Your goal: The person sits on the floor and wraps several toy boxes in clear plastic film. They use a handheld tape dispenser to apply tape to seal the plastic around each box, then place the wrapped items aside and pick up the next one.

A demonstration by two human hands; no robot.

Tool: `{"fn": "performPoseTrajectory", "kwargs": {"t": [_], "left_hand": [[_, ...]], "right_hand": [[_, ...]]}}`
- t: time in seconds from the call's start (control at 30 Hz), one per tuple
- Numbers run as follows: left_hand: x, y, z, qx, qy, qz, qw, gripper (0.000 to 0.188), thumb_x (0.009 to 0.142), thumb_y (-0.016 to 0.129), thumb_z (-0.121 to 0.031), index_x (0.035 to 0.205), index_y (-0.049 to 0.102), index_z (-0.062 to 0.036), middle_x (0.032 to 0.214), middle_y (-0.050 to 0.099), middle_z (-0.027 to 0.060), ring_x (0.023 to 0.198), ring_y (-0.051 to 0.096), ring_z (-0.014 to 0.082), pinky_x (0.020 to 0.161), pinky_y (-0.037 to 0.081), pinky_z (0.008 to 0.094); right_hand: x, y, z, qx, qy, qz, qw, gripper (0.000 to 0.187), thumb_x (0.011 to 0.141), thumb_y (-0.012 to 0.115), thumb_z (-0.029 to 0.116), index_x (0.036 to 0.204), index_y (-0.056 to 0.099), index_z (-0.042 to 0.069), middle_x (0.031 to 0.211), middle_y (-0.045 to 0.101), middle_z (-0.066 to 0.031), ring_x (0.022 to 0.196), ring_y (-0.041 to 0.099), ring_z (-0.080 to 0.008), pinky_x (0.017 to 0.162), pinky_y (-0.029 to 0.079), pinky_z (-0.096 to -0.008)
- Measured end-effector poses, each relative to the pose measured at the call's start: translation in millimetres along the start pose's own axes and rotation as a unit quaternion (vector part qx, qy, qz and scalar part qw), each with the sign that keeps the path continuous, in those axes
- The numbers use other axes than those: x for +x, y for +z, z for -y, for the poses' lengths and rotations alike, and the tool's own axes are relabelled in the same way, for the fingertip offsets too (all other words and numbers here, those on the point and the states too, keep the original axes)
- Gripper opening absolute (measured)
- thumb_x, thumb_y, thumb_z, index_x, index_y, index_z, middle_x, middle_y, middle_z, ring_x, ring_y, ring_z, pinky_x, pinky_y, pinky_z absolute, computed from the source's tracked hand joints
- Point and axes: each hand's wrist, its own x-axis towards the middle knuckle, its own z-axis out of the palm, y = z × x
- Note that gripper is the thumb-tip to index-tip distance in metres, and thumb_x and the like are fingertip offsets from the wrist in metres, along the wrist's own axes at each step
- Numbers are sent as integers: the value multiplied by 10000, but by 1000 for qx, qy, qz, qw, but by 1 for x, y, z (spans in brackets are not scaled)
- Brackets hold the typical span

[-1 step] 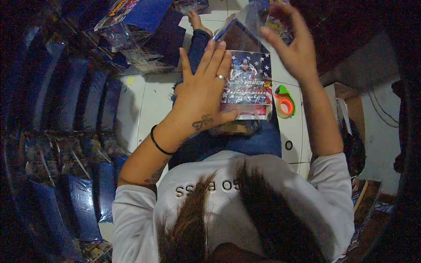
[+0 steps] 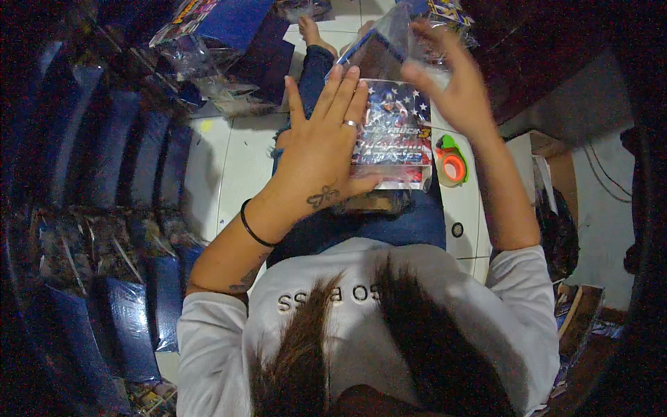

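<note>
A flat box (image 2: pixel 397 118) printed with white stars on blue and red lies across my lap, inside a clear plastic wrapper. My left hand (image 2: pixel 316 142) rests flat on its left side, fingers spread, with a ring on one finger. Beyond the printed panel the wrapper (image 2: pixel 394 29) stands up loosely over a dark, blue-edged part. At the far right of the box my right hand (image 2: pixel 455 87) hovers beside the wrapper, slightly blurred. Its thumb and fingers are apart, and I see nothing held between them.
A green and orange tape dispenser (image 2: pixel 453 165) sits on the white tiles right of my leg. Rows of blue wrapped packages (image 2: pixel 128 316) line the left side. A large blue box (image 2: pixel 226 28) with plastic stands far left. An open carton (image 2: pixel 552 156) is at the right.
My right hand has shifted slightly left and down toward the box. The wrapper's upper part has changed shape a little. My left hand stays in place.
</note>
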Motion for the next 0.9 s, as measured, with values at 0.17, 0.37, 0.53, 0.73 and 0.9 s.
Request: {"fn": "performPoseTrajectory", "kwargs": {"t": [0.17, 0.37, 0.53, 0.73, 0.9], "left_hand": [[7, 2, -7, -38, -1, -99, 994, 1156, 513, 817, -485, 1416, 293, 12, 1486, 265, 198, 1414, 190, 322, 1072, 12, 675], [23, -1, -4, -13, 113, 23, 993, 1125, 511, 790, -409, 1443, 268, -57, 1501, 259, 160, 1416, 192, 327, 1118, 112, 591], [-10, 12, -31, 56, 80, 22, 995, 790, 739, 655, -240, 1402, 310, 17, 1501, 254, 183, 1408, 214, 328, 1152, 178, 454], [-25, 28, -35, 52, 88, -35, 994, 603, 817, 519, -173, 1356, 372, 54, 1473, 304, 202, 1389, 263, 323, 1144, 207, 423], [-22, 28, -34, 87, 105, -52, 989, 541, 826, 461, -177, 1312, 438, 60, 1429, 372, 220, 1360, 324, 327, 1131, 228, 405]], "right_hand": [[-74, 18, 7, -62, -84, 200, 974, 801, 735, 631, 623, 1260, 531, 27, 1358, 464, -186, 1348, 337, -335, 1132, 66, -561], [-73, -15, -9, 9, -107, 278, 954, 700, 797, 618, 534, 1209, 553, -28, 1270, 530, -235, 1267, 451, -327, 1116, 231, -500], [-180, -26, -176, -351, 272, 34, 895, 801, 712, 788, 298, 1367, 393, 63, 1314, 498, -222, 1206, 494, -356, 1021, 386, -421], [-329, 3, -309, -272, 541, 191, 773, 759, 674, 765, 290, 1285, 423, -1, 1150, 586, -264, 1017, 613, -348, 859, 509, -405], [-289, -24, -272, 196, 667, -177, 696, 421, 814, 634, 173, 1185, 514, 13, 1118, 596, -190, 943, 626, -287, 793, 541, -396]]}}
